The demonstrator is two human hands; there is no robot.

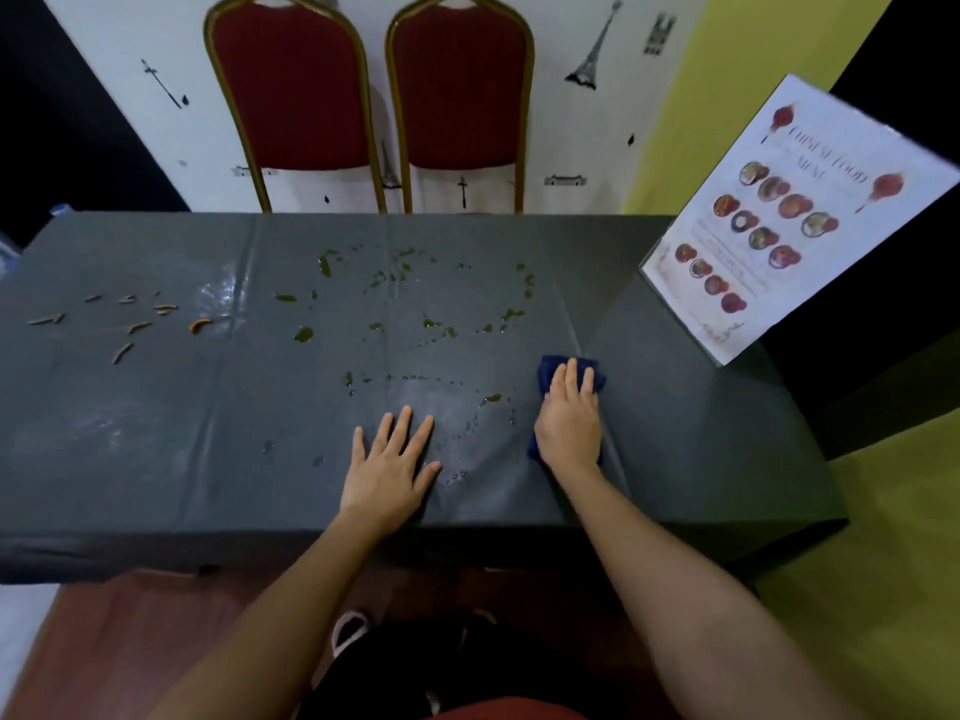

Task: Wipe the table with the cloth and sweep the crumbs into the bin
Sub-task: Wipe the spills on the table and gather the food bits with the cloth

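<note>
Hands: two bare hands reach over the near edge of a table [156, 459] draped in a dark grey cover.
Right hand [569, 423]: lies flat, fingers together, pressing a blue cloth [550, 368] onto the cover to the right of the middle; the cloth shows past the fingertips and along the hand's left side.
Left hand [389, 459]: open, fingers spread wide, palm down on the bare cover near the front edge; it holds nothing.
Cloth: one, dark blue, folded or bunched under the right hand, just right of the spill.
Spill: many small greenish-yellow blobs and droplets [304, 334] scattered across the middle of the table, too many to count exactly; a thin dotted trail of them runs just beyond the left hand.
Crumbs: about a dozen short orange-brown pieces [200, 324] lie loose on the far left part of the table, well apart from both hands.
Wet sheen: pale smeared patches [223, 293] show on the cover, one near the crumbs and one between the hands.
Menu: one upright printed sheet in a clear stand [769, 220] at the right end of the table; its heading reads "CHINESE FOOD MENU", above rows of round dish photographs; the smaller print is too blurred to read.
Chairs: two red-padded chairs with gold frames [291, 90] stand side by side behind the far edge, against a white wall.
Wall: small black decals, one shaped like the Eiffel Tower [597, 49].
</note>
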